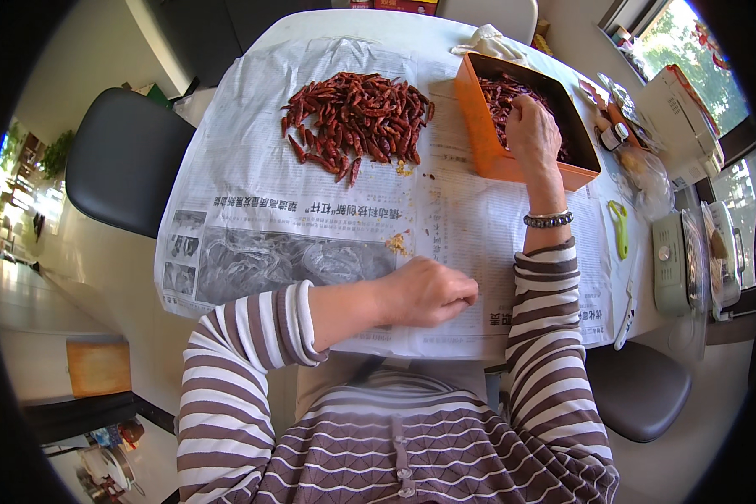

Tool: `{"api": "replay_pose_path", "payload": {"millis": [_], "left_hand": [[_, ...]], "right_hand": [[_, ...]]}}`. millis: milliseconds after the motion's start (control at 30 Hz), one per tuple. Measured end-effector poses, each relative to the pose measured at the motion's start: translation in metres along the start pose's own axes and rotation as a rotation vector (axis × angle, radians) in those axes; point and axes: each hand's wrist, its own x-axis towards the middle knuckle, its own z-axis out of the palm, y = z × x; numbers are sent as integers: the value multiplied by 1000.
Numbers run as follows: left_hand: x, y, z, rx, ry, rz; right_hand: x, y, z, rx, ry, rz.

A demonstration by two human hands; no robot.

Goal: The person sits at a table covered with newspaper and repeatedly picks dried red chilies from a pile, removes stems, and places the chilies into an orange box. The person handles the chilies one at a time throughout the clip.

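Observation:
A heap of dried red chillies [362, 120] lies on newspaper [258, 189] spread over the table. To its right stands an orange open-topped box [516, 165] with a dark inside, partly filled with cut dried chillies [498, 94]. My right hand [532, 132] reaches over the box's near wall, its fingers bent down above the chillies; whether they pinch anything is hidden. Nearer to me, my left hand [431, 293] rests curled low over the newspaper, and its closed fingers hide whatever may be inside. Pale yellow seeds [399, 242] are scattered just beyond my left hand.
Green-handled scissors or a peeler [618, 228] and a white-handled knife [627, 315] lie at the right. Beyond them are a small bottle [613, 135], a plastic bag [649, 179] and a pale green appliance [670, 264]. A cloth [488, 43] sits behind the box; a dark chair [126, 160] stands left.

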Motion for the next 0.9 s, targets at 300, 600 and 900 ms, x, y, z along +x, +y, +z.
{"api": "replay_pose_path", "payload": {"millis": [300, 600, 900], "left_hand": [[-1, -1, 1, 13, -6, -26], [0, -2, 2, 1, 11, -6], [-1, -4, 3, 57, 4, 15]], "right_hand": [[-31, -69, 7, 381, 27, -458], [-59, -81, 36, 337, -140, -659], [-48, -79, 11, 469, -452, -553]]}}
